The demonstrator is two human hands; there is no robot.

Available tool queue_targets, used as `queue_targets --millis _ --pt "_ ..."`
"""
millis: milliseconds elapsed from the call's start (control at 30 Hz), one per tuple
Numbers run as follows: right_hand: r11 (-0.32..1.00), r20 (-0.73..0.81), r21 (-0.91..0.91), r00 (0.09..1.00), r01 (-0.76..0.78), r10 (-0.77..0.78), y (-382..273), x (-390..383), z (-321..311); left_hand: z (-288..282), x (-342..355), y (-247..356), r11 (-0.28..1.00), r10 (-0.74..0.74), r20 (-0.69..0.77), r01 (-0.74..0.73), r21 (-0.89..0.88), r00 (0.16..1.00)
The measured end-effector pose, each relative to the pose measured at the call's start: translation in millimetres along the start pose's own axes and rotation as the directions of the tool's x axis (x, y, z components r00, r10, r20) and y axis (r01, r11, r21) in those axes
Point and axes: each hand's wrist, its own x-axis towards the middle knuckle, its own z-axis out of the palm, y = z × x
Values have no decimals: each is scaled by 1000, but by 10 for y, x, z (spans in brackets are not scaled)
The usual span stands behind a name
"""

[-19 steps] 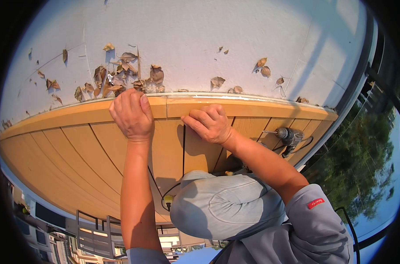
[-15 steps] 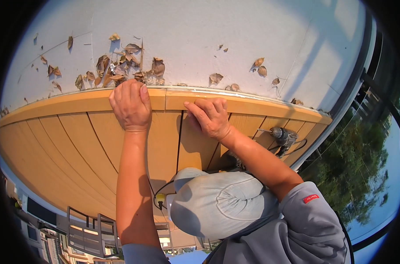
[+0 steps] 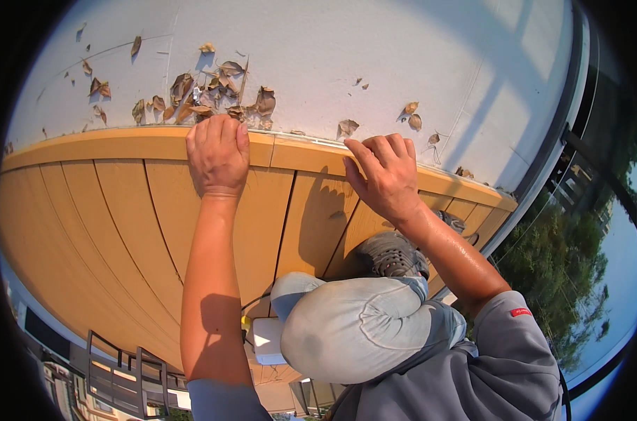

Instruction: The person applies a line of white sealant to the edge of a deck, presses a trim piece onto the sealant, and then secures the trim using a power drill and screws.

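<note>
A tan wooden edge board [image 3: 311, 158] runs across the deck's far side, with a joint between my hands. My left hand [image 3: 219, 156] is curled over this board left of the joint, its fingertips hidden beyond the far edge. To the right of the joint, my right hand [image 3: 387, 175] is over the board with loosely bent fingers and the thumb apart; nothing shows in it. Its shadow falls on the planks to the left, apart from the hand. Whether its fingertips touch the board I cannot tell.
Dry leaves [image 3: 224, 88] litter the pale surface beyond the board. My knee [image 3: 339, 330] and a grey shoe [image 3: 392, 254] are on the planks. Partly hidden behind my right forearm is a drill [image 3: 450, 222]. A dark metal chair [image 3: 125, 375] stands at lower left.
My right hand has moved right along the edge board and its fingers have loosened. My left hand keeps its place on the board. The view has shifted, and my forearm now covers most of the drill.
</note>
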Motion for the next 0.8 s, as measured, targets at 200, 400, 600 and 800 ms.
queue_targets --millis 200,400,600,800 --pt "908 50 327 955 262 -294 -404 -82 476 52 26 45 1000 -19 -6 19 -1 1000" --pt "951 -109 225 975 214 -193 -610 431 670 -61 -57 -61 999 -27 -34 28 20 999" --pt "981 -118 171 991 88 -68 -771 811 922 7 22 -104 998 -32 -149 23 -60 988" --pt "967 -91 173 981 186 -172 -806 716 986 75 -136 -74 991 -79 -194 55 -123 978"
